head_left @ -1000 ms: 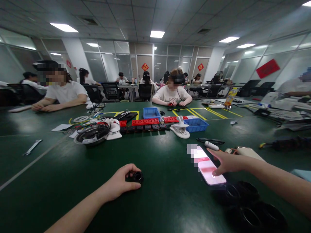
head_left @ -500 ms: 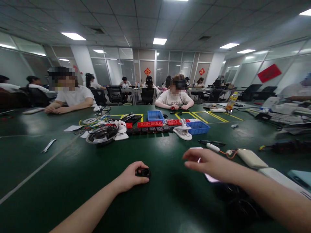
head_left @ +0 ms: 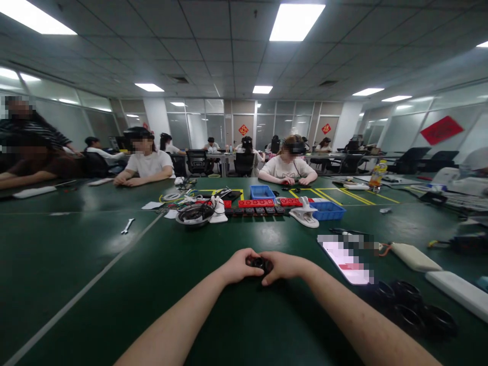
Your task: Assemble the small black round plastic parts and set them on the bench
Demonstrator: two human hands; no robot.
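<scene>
A small black round part (head_left: 260, 263) with a hole in its middle is held low over the green table (head_left: 183, 310), in front of me. My left hand (head_left: 238, 265) closes on its left side, thumb in front. From the right, my right hand (head_left: 281, 265) grips the same part, its thumb at the near side. The fingers of both hands hide most of the part, so its exact kind cannot be made out. Several black ring-shaped parts (head_left: 408, 317) lie to the right, beyond my right forearm.
A phone (head_left: 345, 259) lies right of my hands, near a white power bank (head_left: 415, 255). Ahead are a red and black power strip (head_left: 255, 203), blue bins (head_left: 328, 211), a white clamp stand (head_left: 305, 213) and a tangle of cables (head_left: 194, 211). A wrench (head_left: 128, 226) lies left. People sit opposite.
My right hand has come in from the right and closed on the black part beside my left hand. The view has shifted left and up, bringing the phone and black rings into sight.
</scene>
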